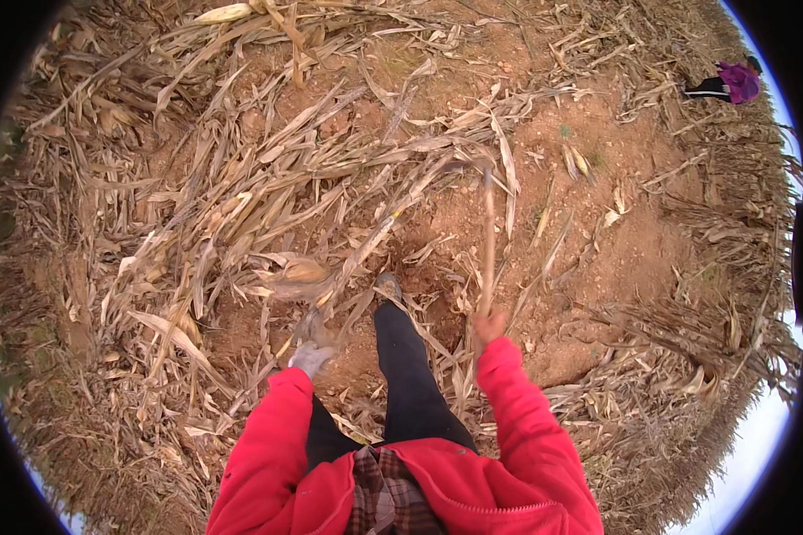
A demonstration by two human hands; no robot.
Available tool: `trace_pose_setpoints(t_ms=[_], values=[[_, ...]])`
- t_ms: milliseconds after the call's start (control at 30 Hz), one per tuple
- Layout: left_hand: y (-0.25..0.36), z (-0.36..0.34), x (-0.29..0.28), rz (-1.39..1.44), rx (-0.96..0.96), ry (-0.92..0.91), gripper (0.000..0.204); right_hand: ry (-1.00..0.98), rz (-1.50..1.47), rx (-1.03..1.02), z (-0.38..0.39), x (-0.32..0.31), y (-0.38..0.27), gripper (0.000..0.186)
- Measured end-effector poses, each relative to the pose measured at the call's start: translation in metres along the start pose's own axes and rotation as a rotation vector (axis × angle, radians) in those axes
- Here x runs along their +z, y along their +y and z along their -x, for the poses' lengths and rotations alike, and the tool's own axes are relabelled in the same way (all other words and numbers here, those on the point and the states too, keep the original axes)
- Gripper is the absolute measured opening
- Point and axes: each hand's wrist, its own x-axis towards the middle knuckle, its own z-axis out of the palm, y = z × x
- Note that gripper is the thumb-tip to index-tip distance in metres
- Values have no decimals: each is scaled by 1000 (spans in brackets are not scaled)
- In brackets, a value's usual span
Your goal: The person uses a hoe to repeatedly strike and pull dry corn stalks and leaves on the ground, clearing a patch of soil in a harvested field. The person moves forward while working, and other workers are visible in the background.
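Observation:
My right hand is bare and wrapped round the lower end of a long wooden handle. That handle belongs to a sickle, which points away from me; its dark curved blade lies among dry leaves at the far end. My left hand, in a pale grey glove and smeared by motion, is closed round a dry corn stalk. The stalk slants up to the right toward the blade, with a husk-covered ear beside it. My shoe stands on the soil between my hands.
A thick layer of cut corn stalks covers the ground ahead and left. Corn ears lie on bare reddish soil to the right. Another person in purple is at the far right, near standing dry corn.

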Motion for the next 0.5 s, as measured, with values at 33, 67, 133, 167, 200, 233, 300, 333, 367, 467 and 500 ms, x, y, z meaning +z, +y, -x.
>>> trace_pose_setpoints(t_ms=[33,67,133,167,200,233,300,333,367,467,500], values=[[18,4,8,106,14,41,46,23,18,-39,-25,-14,-28,23],[37,4,3,-205,204,-40,47,44,29,-18,-48,-28,-58,23],[76,-1,5,-490,128,179,49,110,-30,-145,-89,-49,-120,19],[94,-6,2,-616,79,253,50,76,-154,-126,-105,-61,-147,18],[105,-6,-9,-550,112,423,51,106,-238,-183,-123,-70,-171,16],[111,-7,-17,-486,214,587,53,113,-312,-267,-141,-76,-191,14],[107,-16,-32,-279,223,742,57,109,-350,-374,-187,-88,-220,14],[95,-18,-40,-477,65,607,69,121,-338,-358,-215,-88,-228,15],[80,-28,-39,-677,-43,538,82,112,-364,-477,-244,-84,-230,16],[20,-70,-41,-612,-179,284,92,26,-458,-475,-308,-44,-204,17],[2,-86,-39,-494,-223,252,89,35,-403,-346,-309,-18,-179,17]])
